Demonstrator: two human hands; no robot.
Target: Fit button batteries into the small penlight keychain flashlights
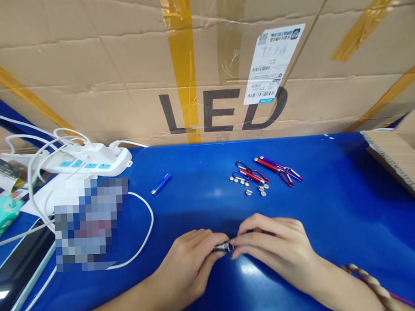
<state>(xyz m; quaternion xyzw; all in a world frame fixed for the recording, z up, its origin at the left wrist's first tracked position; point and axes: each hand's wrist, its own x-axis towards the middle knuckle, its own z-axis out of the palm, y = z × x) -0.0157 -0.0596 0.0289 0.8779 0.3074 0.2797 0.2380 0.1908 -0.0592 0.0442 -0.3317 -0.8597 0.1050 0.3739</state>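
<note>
My left hand [194, 257] is closed around a mini flashlight [222, 247], whose silvery, ribbed end sticks out between thumb and forefinger. The rest of its body is hidden in the fingers. My right hand [276, 248] meets that end with pinched fingertips; whatever lies between them is too small to name. Beyond the hands are several button cells [247, 192], some loose and some in a short row. Beside them rest a red mini flashlight [251, 176] and a purple one [273, 162], with carabiner clips [259, 175]. Farther left lies a blue tube [161, 184] with a silvery end.
Behind the blue tabletop [196, 202] stands a large cardboard box [121, 76] marked LED. At left are a white power strip [91, 163], white cables [151, 213], a phone [23, 269] and a blurred-out object [93, 224]. An open carton [400, 165] sits at right.
</note>
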